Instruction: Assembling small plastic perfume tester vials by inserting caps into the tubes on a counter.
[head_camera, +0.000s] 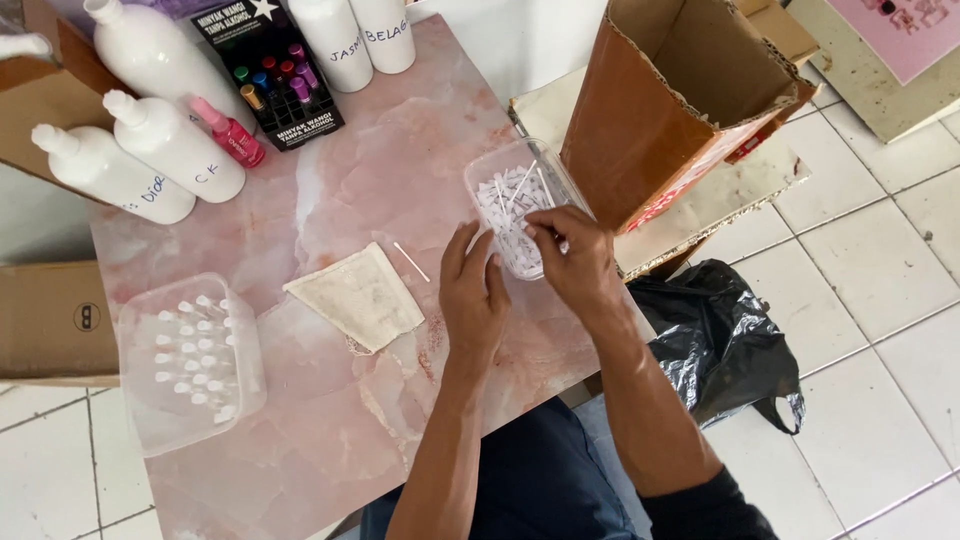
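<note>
My right hand (572, 258) reaches into a clear plastic tub (484, 180) full of small white plastic sticks (505, 200), fingers pinched among them at the tub's near end. Whether a stick is caught between the fingertips cannot be told. My left hand (472, 295) rests on the pink marble tabletop (400, 130) just left of the tub, fingers straight and slightly apart, holding nothing. One loose white stick (411, 262) lies on the table beside it, next to a worn off-white cloth (358, 297).
A clear tub of several small white-capped vials (190, 355) sits at the near left. White bottles (150, 150), a pink bottle (232, 135) and a black display box of coloured vials (275, 80) stand at the back. An open cardboard box (680, 100) and black plastic bag (720, 340) lie right.
</note>
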